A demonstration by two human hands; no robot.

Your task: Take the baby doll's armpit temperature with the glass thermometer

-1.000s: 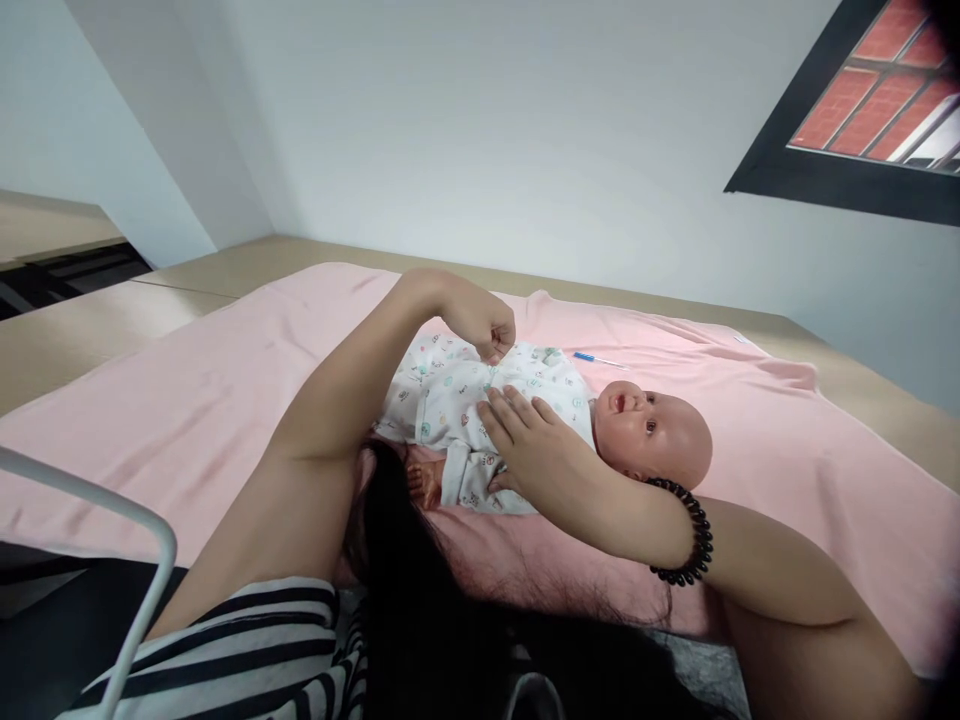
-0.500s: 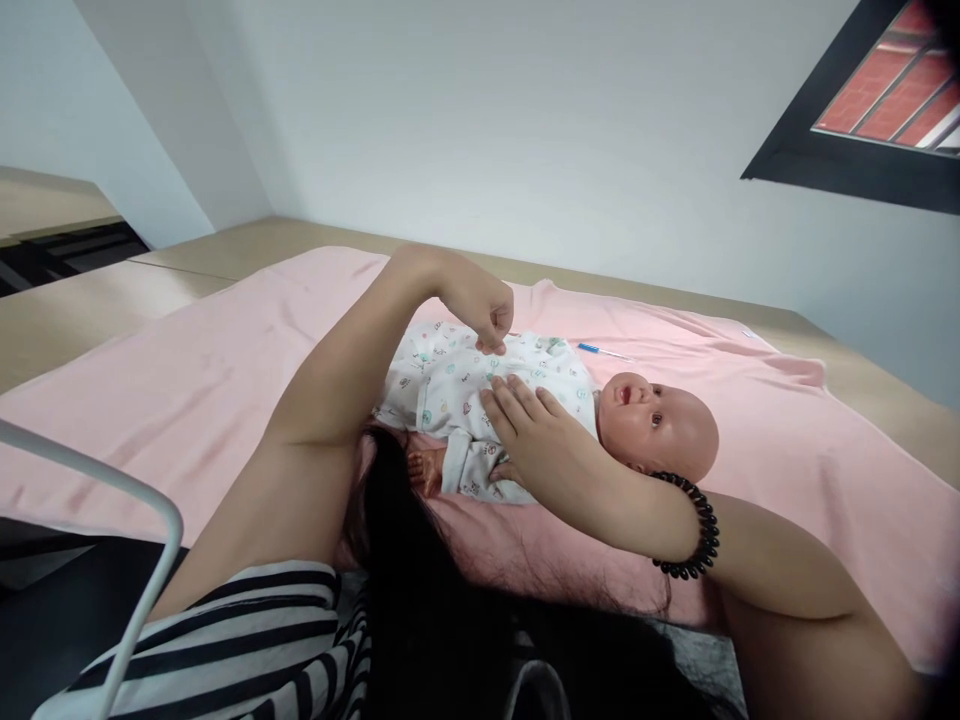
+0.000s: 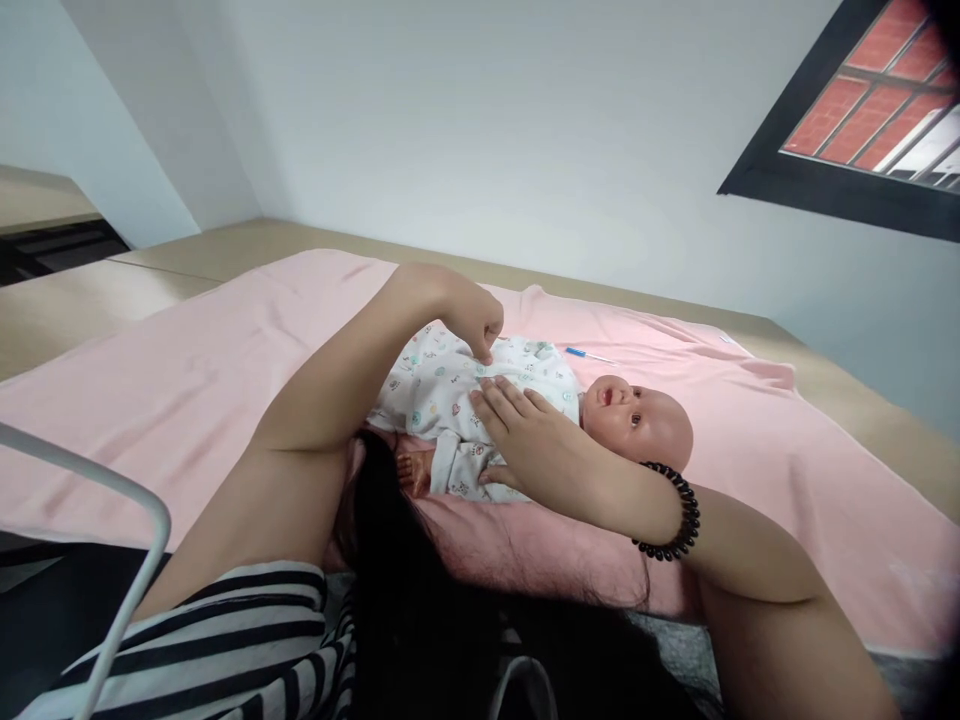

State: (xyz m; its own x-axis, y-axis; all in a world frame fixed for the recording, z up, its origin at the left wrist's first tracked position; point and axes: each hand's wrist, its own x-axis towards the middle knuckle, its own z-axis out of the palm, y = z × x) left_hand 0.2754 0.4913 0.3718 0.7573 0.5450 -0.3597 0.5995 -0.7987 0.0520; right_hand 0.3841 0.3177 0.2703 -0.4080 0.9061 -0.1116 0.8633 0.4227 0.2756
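Observation:
A baby doll [image 3: 637, 420] lies on its back, head to the right, wearing a white printed baby shirt [image 3: 442, 385]. My left hand [image 3: 474, 318] is bent down over the shirt's middle, its fingers curled closed and the tips at the cloth. Whether they pinch anything is hidden. My right hand [image 3: 529, 435], with a black coil band [image 3: 686, 515] at the wrist, lies open across the shirt's near side, fingers stretched out and thumb apart. One brown doll hand [image 3: 414, 472] shows beyond the near sleeve.
A pink blanket [image 3: 202, 370] covers much of the wooden table [image 3: 862, 400]. Beside the doll's shoulder, on the far side, lies a thin blue-and-white stick [image 3: 589, 354]. Long dark hair [image 3: 397, 540] hangs in front. A pale metal bar [image 3: 142, 490] stands at left; a wall closes off the back.
The view has turned slightly right, so everything sits further left. My left hand has dipped a little, its fingertips closer to the shirt. The right hand stays on the doll.

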